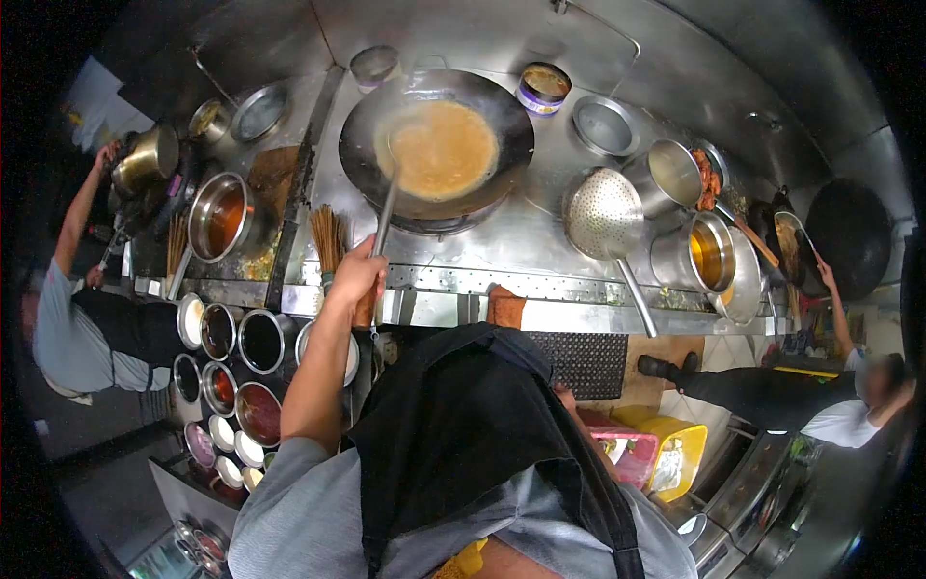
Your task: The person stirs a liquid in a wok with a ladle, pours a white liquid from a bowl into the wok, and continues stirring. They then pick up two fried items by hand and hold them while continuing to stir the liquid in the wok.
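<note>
My left hand (357, 278) is closed around the long metal handle of a ladle (388, 205). The ladle's bowl end dips into a light brown, steaming liquid (449, 150) in a large dark wok (506, 188) on the stove. Just left of this hand stands a bamboo brush (326, 236). My right hand (565, 394) hangs low beside my black apron, mostly hidden behind it, so its fingers do not show clearly. A perforated metal skimmer (603, 212) rests on the steel counter right of the wok, its handle over the front edge.
An opened can (543, 89) stands behind the wok. Metal pots (666, 179) are at the right, one holding yellow liquid. Several sauce containers (260, 343) sit at left. Co-workers stand at left (106, 328) and right (820, 405). Pink and yellow bins (685, 454) are below.
</note>
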The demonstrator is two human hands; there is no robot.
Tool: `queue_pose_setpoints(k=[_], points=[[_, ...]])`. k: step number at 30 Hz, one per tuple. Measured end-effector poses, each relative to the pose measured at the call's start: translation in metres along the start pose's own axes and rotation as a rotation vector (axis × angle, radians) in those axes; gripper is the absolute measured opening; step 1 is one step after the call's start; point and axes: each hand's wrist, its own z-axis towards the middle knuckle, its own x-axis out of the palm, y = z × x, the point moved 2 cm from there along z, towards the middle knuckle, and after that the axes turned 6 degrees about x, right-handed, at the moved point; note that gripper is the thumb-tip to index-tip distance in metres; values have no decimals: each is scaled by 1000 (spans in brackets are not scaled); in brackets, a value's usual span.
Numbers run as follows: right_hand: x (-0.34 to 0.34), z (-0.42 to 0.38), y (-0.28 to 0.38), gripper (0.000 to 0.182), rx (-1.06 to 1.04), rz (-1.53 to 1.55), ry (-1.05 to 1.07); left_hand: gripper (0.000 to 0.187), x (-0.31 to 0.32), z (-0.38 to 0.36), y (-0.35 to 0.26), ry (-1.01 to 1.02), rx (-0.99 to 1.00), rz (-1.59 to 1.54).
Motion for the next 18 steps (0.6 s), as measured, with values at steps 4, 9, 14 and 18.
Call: queue_pose_setpoints(k=[4,9,14,18], points=[[50,51,-97,34,-259,17,-70,51,5,-18,-11,63,-337,-917],[-21,-32,32,35,-215,-481,-78,28,7,-37,-13,133,-304,-1152],[-44,-55,94,36,-54,-568,93,32,2,-50,-24,125,-262,-1105],[-34,-43,68,35,-165,-387,-48,34,-6,-50,-25,160,-183,-1091]])
